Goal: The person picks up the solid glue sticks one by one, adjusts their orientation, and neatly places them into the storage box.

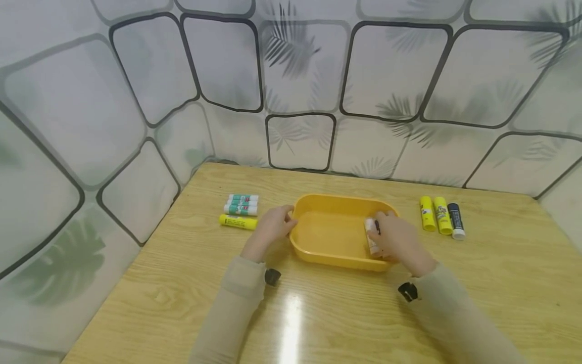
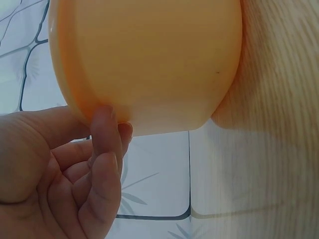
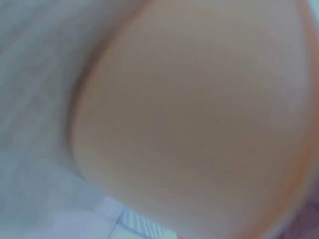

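Observation:
A shallow yellow plastic basin point(image 1: 327, 235) sits mid-table. At its left end, my left hand point(image 1: 271, 230) pinches the rim between thumb and fingers; the left wrist view shows the fingertips point(image 2: 104, 119) against the basin's outer wall. My right hand point(image 1: 400, 240) reaches over the right end, its fingers curled down inside around a white glue stick point(image 1: 371, 237) with dark print. Part of that stick and whatever lies under the palm are hidden. The right wrist view is blurred and filled mostly by the basin's outer wall point(image 3: 194, 119).
Left of the basin, several white-and-green glue sticks point(image 1: 242, 205) lie in a stack-like row, with a yellow marker point(image 1: 238, 222) in front. To the right lie two yellow glue sticks point(image 1: 441, 215) and a dark blue glue stick point(image 1: 455, 221) with a white end. A patterned curtain point(image 1: 300, 141) borders the wooden table point(image 1: 336, 313).

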